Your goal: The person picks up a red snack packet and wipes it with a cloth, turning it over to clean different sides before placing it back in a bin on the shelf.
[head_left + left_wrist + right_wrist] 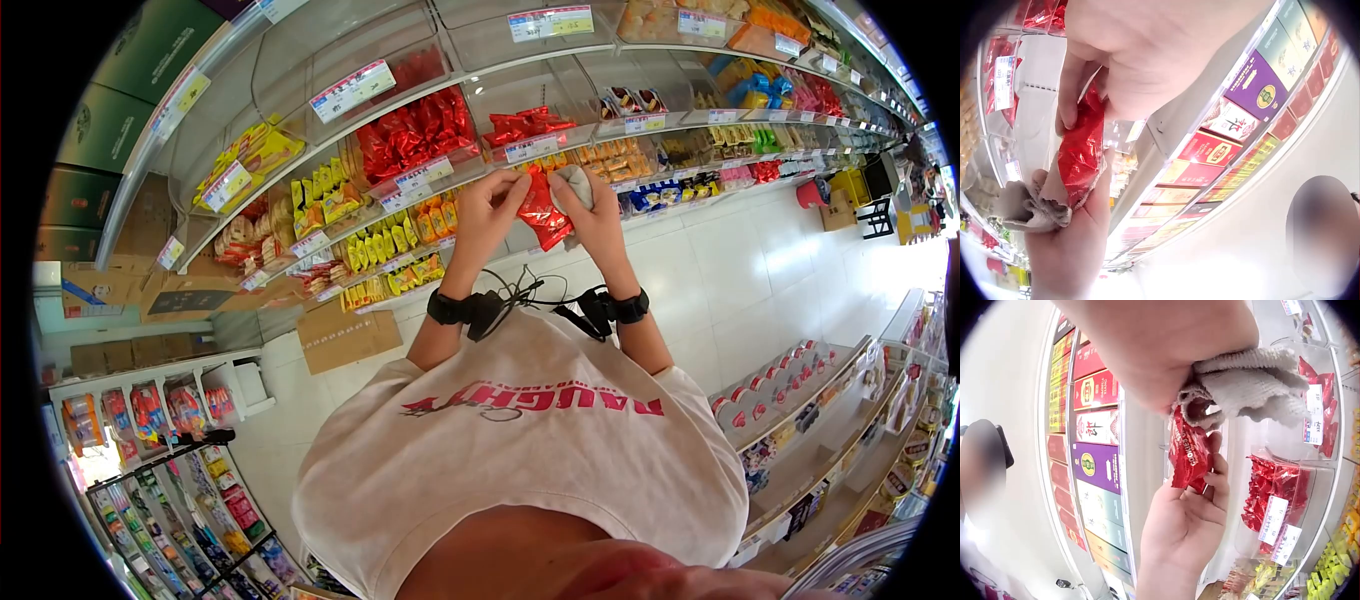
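A shiny red cookie packet [543, 212] is held up between both hands in front of the shelves. My left hand [493, 207] pinches one end of it with thumb and fingers. On the other side my right hand [598, 222] grips the packet together with a crumpled grey cloth [572, 188]. The right wrist view shows white "COOKIES" lettering on the packet [1190, 453] and the ribbed cloth [1250, 387] bunched in the right palm. In the left wrist view, the packet [1082, 153] stands between the left fingers above and the right hand below.
Clear bins of red packets [418, 135] and yellow packets [328, 195] line the shelf ahead. Boxed goods [1260, 84] stack on a higher shelf. A cardboard piece [348, 335] lies on the floor at left. Another shelf unit [820, 440] stands behind at right.
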The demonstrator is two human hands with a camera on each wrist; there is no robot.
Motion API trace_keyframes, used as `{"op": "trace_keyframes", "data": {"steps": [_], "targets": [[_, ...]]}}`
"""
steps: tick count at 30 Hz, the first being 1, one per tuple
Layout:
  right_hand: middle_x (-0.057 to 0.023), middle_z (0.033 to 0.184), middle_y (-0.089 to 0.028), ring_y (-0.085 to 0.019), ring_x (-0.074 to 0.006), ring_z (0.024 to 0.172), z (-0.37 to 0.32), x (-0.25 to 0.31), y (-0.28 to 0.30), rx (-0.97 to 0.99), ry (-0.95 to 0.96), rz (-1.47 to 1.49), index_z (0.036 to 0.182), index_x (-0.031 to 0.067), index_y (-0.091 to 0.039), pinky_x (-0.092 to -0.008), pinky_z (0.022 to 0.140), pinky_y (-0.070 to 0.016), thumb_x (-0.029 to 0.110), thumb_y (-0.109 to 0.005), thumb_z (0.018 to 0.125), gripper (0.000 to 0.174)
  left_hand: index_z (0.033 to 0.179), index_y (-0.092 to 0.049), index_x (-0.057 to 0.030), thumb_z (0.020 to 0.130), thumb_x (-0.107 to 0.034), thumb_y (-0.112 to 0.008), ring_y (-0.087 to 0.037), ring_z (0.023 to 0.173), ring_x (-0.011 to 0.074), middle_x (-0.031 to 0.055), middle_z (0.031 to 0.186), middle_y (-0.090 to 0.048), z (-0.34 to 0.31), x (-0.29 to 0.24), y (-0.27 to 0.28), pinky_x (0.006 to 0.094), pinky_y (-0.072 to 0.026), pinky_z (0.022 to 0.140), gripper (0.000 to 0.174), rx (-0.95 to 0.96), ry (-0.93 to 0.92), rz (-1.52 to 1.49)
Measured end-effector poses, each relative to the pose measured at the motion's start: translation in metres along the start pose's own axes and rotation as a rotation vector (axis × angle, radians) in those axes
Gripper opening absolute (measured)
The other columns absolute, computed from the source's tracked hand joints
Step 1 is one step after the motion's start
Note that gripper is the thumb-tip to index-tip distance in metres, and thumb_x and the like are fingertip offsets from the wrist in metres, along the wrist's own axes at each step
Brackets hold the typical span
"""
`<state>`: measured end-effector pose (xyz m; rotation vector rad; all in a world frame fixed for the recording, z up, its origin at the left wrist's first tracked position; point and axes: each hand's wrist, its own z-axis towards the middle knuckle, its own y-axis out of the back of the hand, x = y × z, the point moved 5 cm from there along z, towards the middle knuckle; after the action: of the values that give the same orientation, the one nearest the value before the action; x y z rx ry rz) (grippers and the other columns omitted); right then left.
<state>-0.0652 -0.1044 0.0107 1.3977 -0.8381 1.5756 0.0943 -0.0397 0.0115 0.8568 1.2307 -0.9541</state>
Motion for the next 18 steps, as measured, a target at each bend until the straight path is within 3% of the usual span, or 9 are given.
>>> {"op": "trace_keyframes", "data": {"steps": [2, 8, 12, 15, 18], "targets": [[-0.0007, 0.086, -0.066, -0.056, -0.0047, 0.075, 0.001, -0.004, 0.001, -0.037, 0.108, 0.031, 0.106, -0.0007, -0.068, -0.0216, 0.063, -0.0462, 0.024, -0.063, 0.102, 0.025, 0.101, -0.070, 0.0033, 0.099, -0.015, -0.066, -0.059, 0.070, 0.0035, 0.0032, 0.078, -0.071, 0.002, 0.004, 0.001, 0.0209, -0.0459, 0.061, 0.018, -0.007, -0.015, 0.017], [-0.0002, 0.090, -0.064, -0.054, -0.0064, 0.078, -0.002, -0.004, 0.006, -0.066, -0.080, 0.265, 0.114, -0.0015, -0.064, -0.0250, 0.069, -0.0461, 0.025, -0.065, 0.101, 0.029, 0.104, -0.068, 0.0029, 0.101, -0.016, -0.064, -0.058, 0.074, 0.0027, 0.0011, 0.083, -0.069, 0.003, 0.009, 0.014, 0.0198, -0.0451, 0.064, 0.020, -0.117, -0.007, -0.053], [0.0001, 0.089, -0.063, -0.052, -0.0052, 0.079, -0.008, 0.005, -0.008, 0.033, 0.023, 0.160, 0.114, -0.0016, -0.063, -0.0246, 0.070, -0.0456, 0.025, -0.065, 0.100, 0.030, 0.108, -0.067, 0.0026, 0.101, -0.018, -0.065, -0.058, 0.074, 0.0031, 0.0005, 0.087, -0.069, 0.005, 0.005, 0.016, 0.0202, -0.0460, 0.066, 0.022, -0.170, -0.001, -0.075], [0.0009, 0.087, -0.062, -0.051, -0.0052, 0.078, -0.004, -0.002, -0.002, -0.018, 0.074, 0.070, 0.112, -0.0013, -0.064, -0.0239, 0.069, -0.0443, 0.023, -0.066, 0.100, 0.027, 0.111, -0.067, 0.0023, 0.100, -0.019, -0.067, -0.060, 0.078, 0.0039, 0.0018, 0.091, -0.070, 0.006, 0.001, 0.013, 0.0196, -0.0466, 0.066, 0.023, -0.111, -0.037, -0.130], [0.0016, 0.086, -0.061, -0.049, -0.0055, 0.078, -0.004, -0.004, 0.004, 0.009, 0.002, 0.136, 0.110, -0.0008, -0.065, -0.0236, 0.069, -0.0434, 0.021, -0.065, 0.100, 0.024, 0.116, -0.065, 0.0027, 0.099, -0.019, -0.068, -0.063, 0.084, 0.0055, 0.0034, 0.096, -0.070, 0.003, -0.004, 0.009, 0.0196, -0.0497, 0.070, 0.027, 0.005, 0.044, -0.175]]}}
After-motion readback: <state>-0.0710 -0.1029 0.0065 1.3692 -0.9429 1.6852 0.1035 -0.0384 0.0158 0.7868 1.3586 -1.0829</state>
